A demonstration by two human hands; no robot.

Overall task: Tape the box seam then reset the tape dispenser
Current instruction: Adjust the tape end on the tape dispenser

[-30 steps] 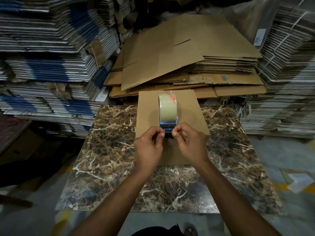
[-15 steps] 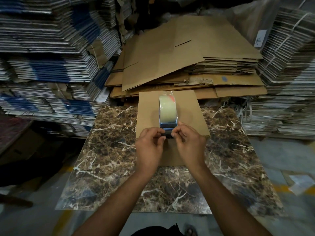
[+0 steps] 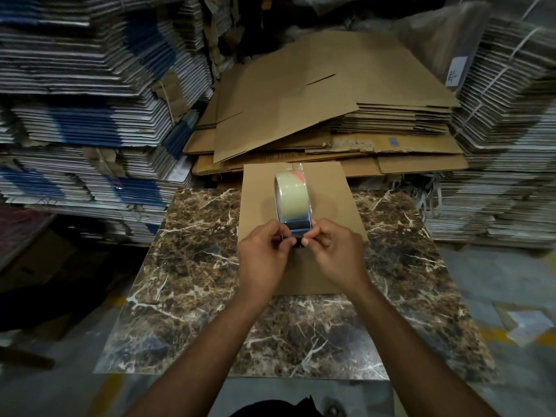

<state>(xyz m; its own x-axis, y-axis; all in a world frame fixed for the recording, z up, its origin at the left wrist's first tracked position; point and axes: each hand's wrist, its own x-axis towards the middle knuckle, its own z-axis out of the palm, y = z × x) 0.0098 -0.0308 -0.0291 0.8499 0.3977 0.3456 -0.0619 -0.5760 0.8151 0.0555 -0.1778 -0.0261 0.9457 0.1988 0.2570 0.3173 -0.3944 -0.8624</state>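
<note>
Brown cardboard box [image 3: 301,212] lies flat mid-frame on the marble table [image 3: 186,266], tape dispenser [image 3: 293,203] on top, left hand [image 3: 264,260] and right hand [image 3: 334,254] pinching its near end; taping looks unfinished.

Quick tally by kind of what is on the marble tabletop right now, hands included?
Flat brown cardboard box: 1
Blue tape dispenser with clear tape roll, standing on the box: 1
Bare hands at the dispenser's near end, left hand and right hand: 2
Total: 4
</note>
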